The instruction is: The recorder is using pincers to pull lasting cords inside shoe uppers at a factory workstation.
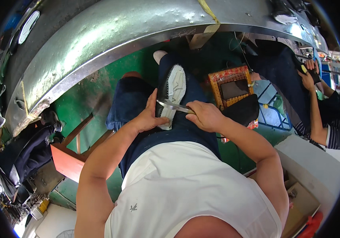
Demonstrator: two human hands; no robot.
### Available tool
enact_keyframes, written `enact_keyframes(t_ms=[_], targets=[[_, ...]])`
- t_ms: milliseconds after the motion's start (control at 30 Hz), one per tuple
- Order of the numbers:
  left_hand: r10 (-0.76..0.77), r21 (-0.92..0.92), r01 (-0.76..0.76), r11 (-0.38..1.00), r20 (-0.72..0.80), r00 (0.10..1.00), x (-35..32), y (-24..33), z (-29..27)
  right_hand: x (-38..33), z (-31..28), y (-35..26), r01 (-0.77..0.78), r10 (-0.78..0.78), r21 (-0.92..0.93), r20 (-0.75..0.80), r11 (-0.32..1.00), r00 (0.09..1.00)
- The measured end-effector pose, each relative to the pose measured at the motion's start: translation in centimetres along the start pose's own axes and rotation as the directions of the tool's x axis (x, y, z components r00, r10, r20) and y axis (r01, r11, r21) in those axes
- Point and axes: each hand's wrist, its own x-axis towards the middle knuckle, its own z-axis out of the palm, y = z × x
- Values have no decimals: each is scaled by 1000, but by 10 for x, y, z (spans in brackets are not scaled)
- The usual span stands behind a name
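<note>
A dark shoe upper [163, 90] lies sole side up along my thigh, its pale white underside [176, 85] facing me and a gathered edge running around it. My left hand [149, 118] grips the shoe's near left side, fingers along the dark edge and thumb on the white underside. In my right hand [206, 116] are metal pincers [173, 105], held from the right across the shoe. Their tip reaches the left edge near my left fingers; whether it bites the material cannot be made out.
A metal-covered bench [110, 29] curves across the front. On the right stand a woven stool [228, 88] with dark pieces on it and a blue-framed rack [271, 105]. A wooden stool [68, 160] is at left. Other people sit on both sides; one person's hands [310, 75] work at far right.
</note>
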Motion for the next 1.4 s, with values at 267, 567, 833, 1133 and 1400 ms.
enact_keyframes(t_ms=[267, 567, 833, 1133, 1400], targets=[[-45, -89, 49, 995, 42, 998, 1, 7, -1, 30, -7, 7, -154, 164, 140, -64, 978, 984], [-228, 55, 226, 973, 30, 973, 1, 43, -10, 10, 0, 14, -57, 83, 150, -176, 987, 981], [-88, 624, 334, 707, -392, 916, 25, 102, 19, 7, 49, 54, -169, 462, 840, -106, 516, 881], [456, 194, -414, 889, -308, 835, -24, 141, -61, 1, 61, 79, -135, 374, 842, -84, 522, 923], [294, -966, -256, 30, -236, 926, -13, 180, -115, 17, 53, 75, -161, 321, 797, -44, 582, 946]])
